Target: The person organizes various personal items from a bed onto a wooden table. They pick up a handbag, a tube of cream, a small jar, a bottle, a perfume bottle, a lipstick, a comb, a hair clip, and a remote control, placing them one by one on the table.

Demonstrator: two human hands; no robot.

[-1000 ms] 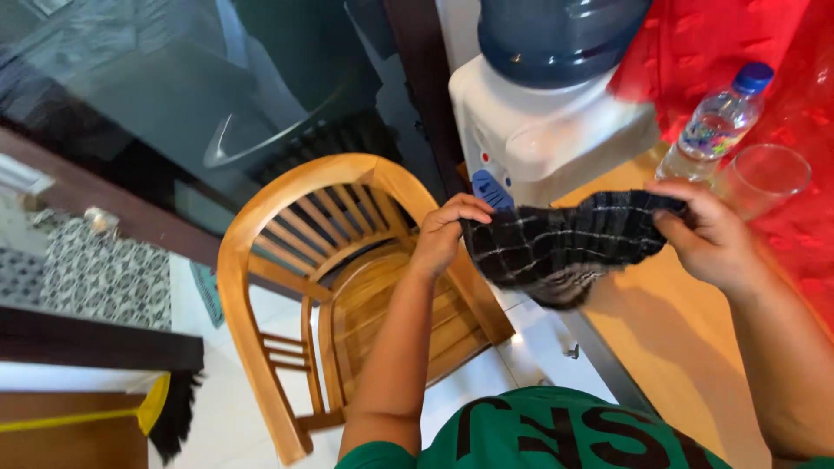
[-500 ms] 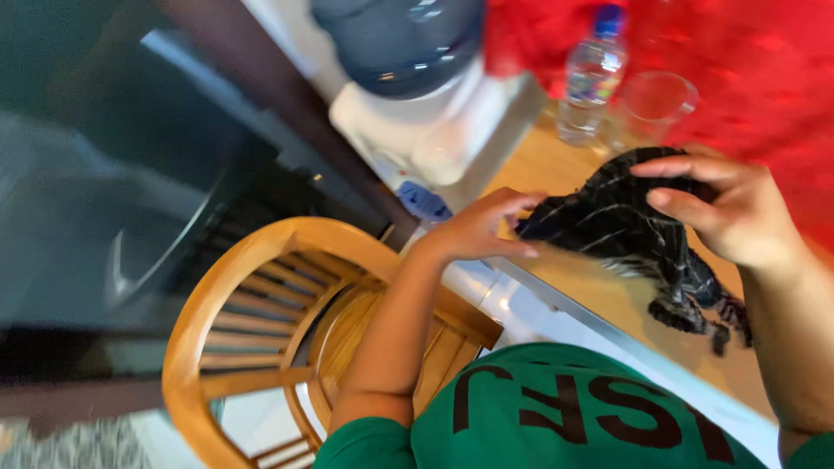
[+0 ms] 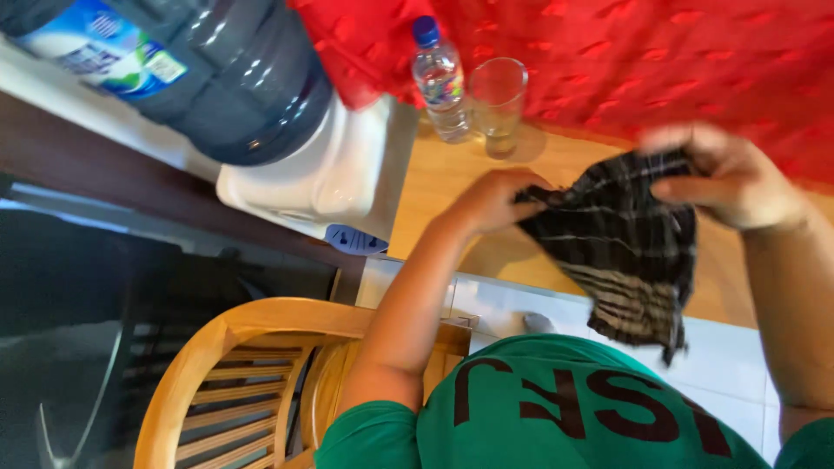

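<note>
Head view, looking down over the person's green shirt [image 3: 565,408].

Both hands hold a dark plaid cloth [image 3: 621,247] up in the air, over the edge of the wooden tabletop [image 3: 452,187] and the white tiled floor [image 3: 738,347] beside it. The left hand [image 3: 491,201] is closed on the cloth's upper left corner, fingers curled over a pinch of fabric. The right hand [image 3: 725,178] is closed on the upper right edge, slightly blurred. Between the two grips the top edge runs fairly taut; below it the cloth hangs loose and rumpled, its fringed lower corner dangling toward the shirt.

Progress, judged from how things lie: the cloth is picked up and partly spread by its top edge, so the opening-out looks under way. It is neither flat nor folded. No crease or doubled layer can be made out, and no part of it rests on a surface. Whatever handling it gets, most of it seems undone.

Around the hands: a small plastic water bottle with a blue cap [image 3: 439,78] and an empty clear drinking glass [image 3: 497,104] stand side by side at the far end of the tabletop, against a red patterned cloth [image 3: 651,61]. Left of them sits a white water dispenser [image 3: 330,178] carrying a large blue-grey jug [image 3: 208,78]. A wooden slat-back chair [image 3: 234,382] stands lower left, untouched.
</note>
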